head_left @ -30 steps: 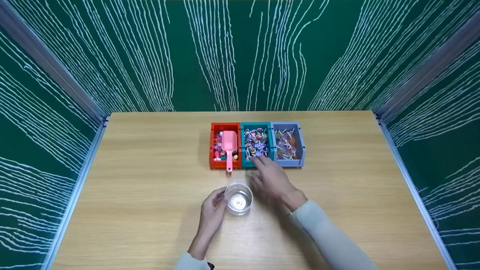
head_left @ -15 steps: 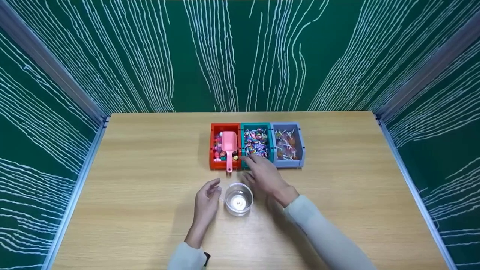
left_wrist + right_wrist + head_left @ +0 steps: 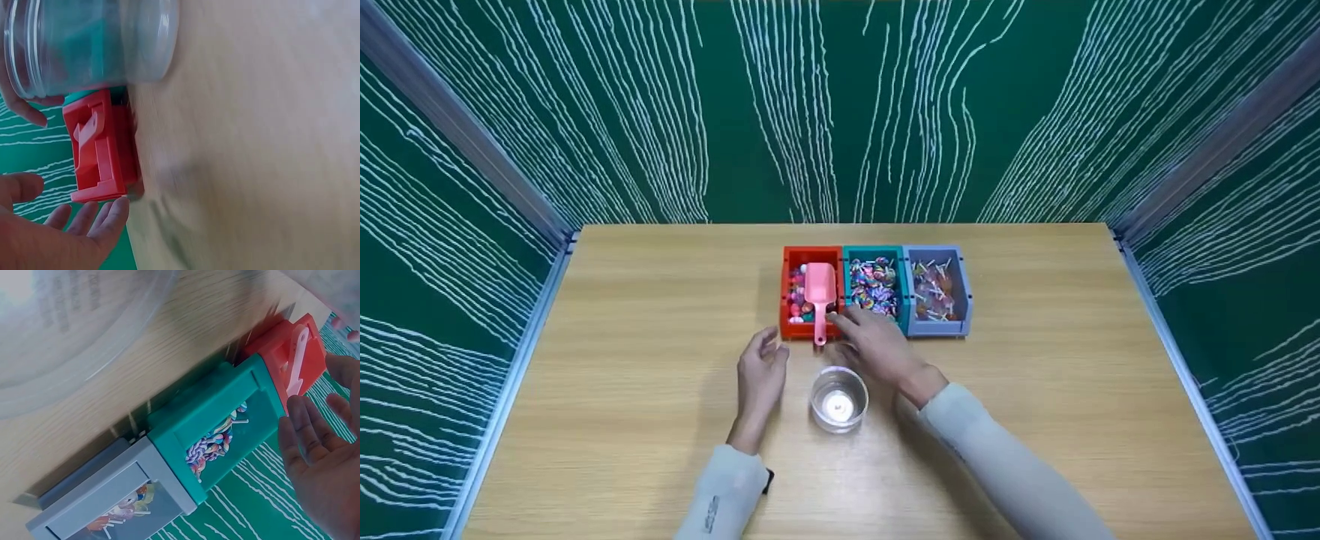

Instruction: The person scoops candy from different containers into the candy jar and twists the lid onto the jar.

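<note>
Glare sits in the clear jar (image 3: 838, 400), soft shadows fall on the table (image 3: 622, 360), and wrist views look hazy.

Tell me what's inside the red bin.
The red bin holds small colourful pieces, with a pink scoop on top, handle over the front rim. Whatever lies beneath the scoop is covered.

Clear jar (image 3: 93, 42) cropped by left wrist view's top edge
The grey bin (image 3: 104, 491) runs off the right wrist view's bottom; lettering (image 3: 711, 514) on the left sleeve (image 3: 735, 471) is illegible.
</note>
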Motion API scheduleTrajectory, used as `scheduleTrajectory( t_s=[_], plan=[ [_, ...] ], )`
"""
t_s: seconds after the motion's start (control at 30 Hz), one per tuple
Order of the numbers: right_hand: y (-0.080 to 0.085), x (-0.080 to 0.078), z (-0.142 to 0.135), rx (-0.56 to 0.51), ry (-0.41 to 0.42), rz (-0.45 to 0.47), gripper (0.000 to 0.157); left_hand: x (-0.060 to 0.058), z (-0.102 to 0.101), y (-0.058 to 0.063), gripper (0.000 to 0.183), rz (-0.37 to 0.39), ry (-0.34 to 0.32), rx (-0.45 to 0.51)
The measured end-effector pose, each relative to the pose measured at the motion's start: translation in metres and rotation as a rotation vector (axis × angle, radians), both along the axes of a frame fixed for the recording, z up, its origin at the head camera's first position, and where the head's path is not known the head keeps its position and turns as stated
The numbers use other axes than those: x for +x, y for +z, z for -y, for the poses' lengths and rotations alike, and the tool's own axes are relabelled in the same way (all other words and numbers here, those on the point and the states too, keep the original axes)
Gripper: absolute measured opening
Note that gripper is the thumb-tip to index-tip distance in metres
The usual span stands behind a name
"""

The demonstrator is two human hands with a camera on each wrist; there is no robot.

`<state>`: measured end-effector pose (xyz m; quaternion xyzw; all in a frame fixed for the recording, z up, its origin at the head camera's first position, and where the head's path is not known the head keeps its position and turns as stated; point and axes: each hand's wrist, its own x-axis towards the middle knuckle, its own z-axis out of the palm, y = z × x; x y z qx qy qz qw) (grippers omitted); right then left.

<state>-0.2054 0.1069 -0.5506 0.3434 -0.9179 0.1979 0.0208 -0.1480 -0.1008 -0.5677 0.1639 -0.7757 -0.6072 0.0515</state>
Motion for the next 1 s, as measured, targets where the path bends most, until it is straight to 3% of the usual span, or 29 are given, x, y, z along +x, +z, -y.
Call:
scheduleTrajectory(
  t_s=[0.4,0.57,0.77,1.0],
  plan=[
    [-0.002,-0.007,0.006,0.053,0.056,0.043,0.056,-0.032,-0.001,-0.001,0.045,0.047,-0.016,-0.032],
    [-0.005,-0.009,0.008,0.073,0.089,0.015,0.054,-0.042,0.0,-0.003,0.042,0.05,-0.023,-0.052],
    [-0.009,-0.01,0.011,0.118,0.143,-0.052,0.054,-0.051,0.001,-0.008,0.037,-0.005,-0.029,-0.066],
    [-0.008,-0.012,0.011,0.153,0.133,-0.029,0.056,-0.06,0.001,-0.009,0.037,0.017,-0.057,-0.077]
  ],
)
